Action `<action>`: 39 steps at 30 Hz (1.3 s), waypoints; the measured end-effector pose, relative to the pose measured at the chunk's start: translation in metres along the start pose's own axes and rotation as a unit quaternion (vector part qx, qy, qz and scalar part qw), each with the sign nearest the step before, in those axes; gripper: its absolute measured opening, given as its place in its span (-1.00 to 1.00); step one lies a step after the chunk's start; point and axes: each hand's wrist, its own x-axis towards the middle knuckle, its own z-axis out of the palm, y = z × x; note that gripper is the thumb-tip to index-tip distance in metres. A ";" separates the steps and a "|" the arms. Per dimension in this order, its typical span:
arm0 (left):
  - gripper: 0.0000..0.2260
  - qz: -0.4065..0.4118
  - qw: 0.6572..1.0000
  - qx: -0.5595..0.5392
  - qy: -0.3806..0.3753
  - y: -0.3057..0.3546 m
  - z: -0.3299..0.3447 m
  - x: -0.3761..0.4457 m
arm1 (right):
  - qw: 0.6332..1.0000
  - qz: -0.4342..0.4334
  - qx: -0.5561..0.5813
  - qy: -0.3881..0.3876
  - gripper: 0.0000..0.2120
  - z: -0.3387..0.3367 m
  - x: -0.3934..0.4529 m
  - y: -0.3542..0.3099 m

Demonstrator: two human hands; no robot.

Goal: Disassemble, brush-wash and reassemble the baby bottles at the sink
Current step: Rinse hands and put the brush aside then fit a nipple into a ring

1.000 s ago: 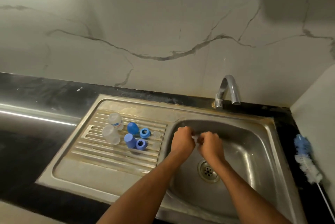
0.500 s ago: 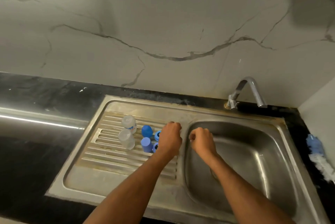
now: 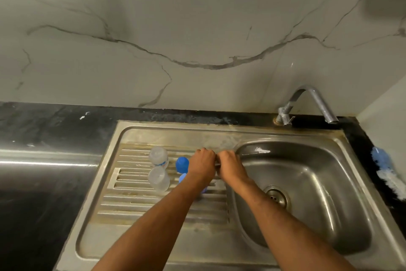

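Steel drainboard (image 3: 136, 211): ribbed and stained, nearest the viewer; both forearms cross above it.
Left hand (image 3: 202, 166): knuckles up over the drainboard's right end, fingers curled under; what they hold, if anything, cannot be told.
Right hand (image 3: 230, 166): touching the left one, at the lip between drainboard and basin, fingers curled; a thin pale edge shows between the two hands, too small to name.
Blue parts: one rounded blue cap (image 3: 182, 164) just left of the left hand; another blue piece (image 3: 182, 178) mostly hidden by the left wrist.
Clear bottles (image 3: 158, 179): two, just left of the caps, one behind the other on the ribs.
Basin (image 3: 325, 183): steel, drain (image 3: 277, 197) beside the right forearm.
Bottle brush (image 3: 386, 172): blue and white, on the black table at far right.
Tap (image 3: 307, 104): at the back, spout over the basin.
Wall (image 3: 197, 40): veined marble.
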 end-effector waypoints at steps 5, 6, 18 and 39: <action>-0.84 0.012 1.000 -0.004 -0.014 0.000 0.004 0.002 | 1.000 0.016 -0.015 -0.010 -0.81 0.000 0.002 0.002; -0.85 0.012 1.000 -0.001 -0.015 0.000 0.005 0.003 | 1.000 0.017 -0.014 -0.013 -0.81 0.000 0.003 0.002; -0.86 -0.021 0.990 -0.136 0.031 -0.002 -0.026 0.017 | 0.993 0.072 0.064 0.067 -0.86 -0.048 -0.005 0.043; -0.83 0.022 0.903 -0.429 0.011 0.154 -0.063 0.001 | 0.967 0.209 -0.109 0.099 -0.76 -0.117 -0.122 0.196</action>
